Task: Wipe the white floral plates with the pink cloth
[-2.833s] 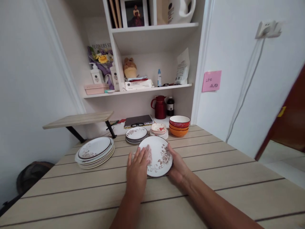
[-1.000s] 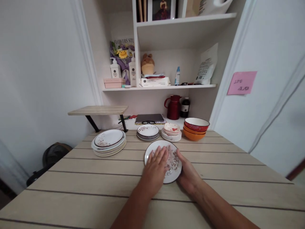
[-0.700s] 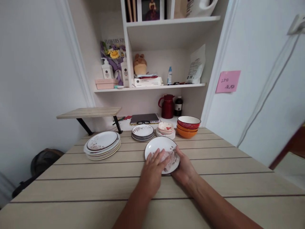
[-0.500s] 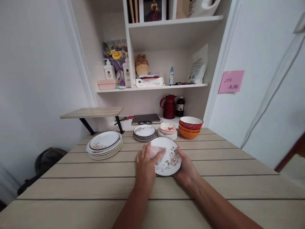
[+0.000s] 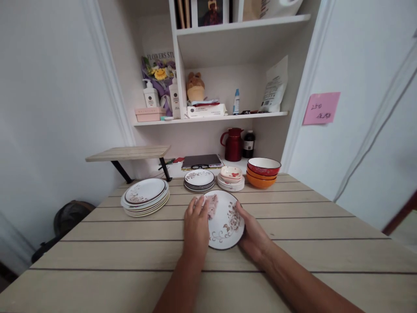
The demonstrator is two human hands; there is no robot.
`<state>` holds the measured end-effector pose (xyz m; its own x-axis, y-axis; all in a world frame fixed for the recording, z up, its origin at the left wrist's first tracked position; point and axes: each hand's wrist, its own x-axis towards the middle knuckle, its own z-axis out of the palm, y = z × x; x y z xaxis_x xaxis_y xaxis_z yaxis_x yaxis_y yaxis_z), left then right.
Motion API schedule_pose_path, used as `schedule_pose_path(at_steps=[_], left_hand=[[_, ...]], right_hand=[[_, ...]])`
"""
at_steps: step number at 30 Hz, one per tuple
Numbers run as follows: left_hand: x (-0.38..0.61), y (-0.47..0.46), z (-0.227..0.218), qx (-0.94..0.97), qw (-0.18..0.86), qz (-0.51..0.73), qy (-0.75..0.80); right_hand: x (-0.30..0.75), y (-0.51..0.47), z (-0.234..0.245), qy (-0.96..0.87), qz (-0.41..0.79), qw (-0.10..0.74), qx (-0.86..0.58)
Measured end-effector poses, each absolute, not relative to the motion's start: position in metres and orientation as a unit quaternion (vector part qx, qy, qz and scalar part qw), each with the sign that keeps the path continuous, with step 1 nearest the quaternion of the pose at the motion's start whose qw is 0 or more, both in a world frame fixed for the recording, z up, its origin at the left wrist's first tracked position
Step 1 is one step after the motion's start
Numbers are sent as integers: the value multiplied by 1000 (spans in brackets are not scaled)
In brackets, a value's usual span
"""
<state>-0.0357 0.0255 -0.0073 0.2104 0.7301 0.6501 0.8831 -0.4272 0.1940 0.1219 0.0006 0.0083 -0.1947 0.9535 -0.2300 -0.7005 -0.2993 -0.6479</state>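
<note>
- The left hand is partly closed, its fingers close together and loosely bent over a pink cloth, which it presses onto the plate's left side; how firmly it grips the cloth is hidden.
- The right hand is curled round the right rim of the flowered plate, thumb at the edge and fingers out of sight behind or below; this hold seems meant to steady the plate while leaving its face free for the cloth.
- The plate sits between the hands, face up, tilted towards the person; whether it touches the table is unclear.
- Beyond it stand small plates, saucers topped by small dishes, and nested bowls; larger plates are stacked to the left. Sorting by kind probably keeps each pile stable.
- The table is pale planking with dark seams.
- Behind, a red jug stands beneath a white shelf; a pink note hangs on the wall at right.
</note>
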Motion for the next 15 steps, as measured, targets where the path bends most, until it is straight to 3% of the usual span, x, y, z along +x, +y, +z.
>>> schedule_pose_path(at_steps=[8, 15], left_hand=[[-17, 11, 4, -759, 174, -368, -508], [-13, 16, -1, -860, 136, -302, -388]], right_hand=[[116, -6, 15, -214, 757, 543, -295], [120, -1, 16, -169, 772, 555, -257]])
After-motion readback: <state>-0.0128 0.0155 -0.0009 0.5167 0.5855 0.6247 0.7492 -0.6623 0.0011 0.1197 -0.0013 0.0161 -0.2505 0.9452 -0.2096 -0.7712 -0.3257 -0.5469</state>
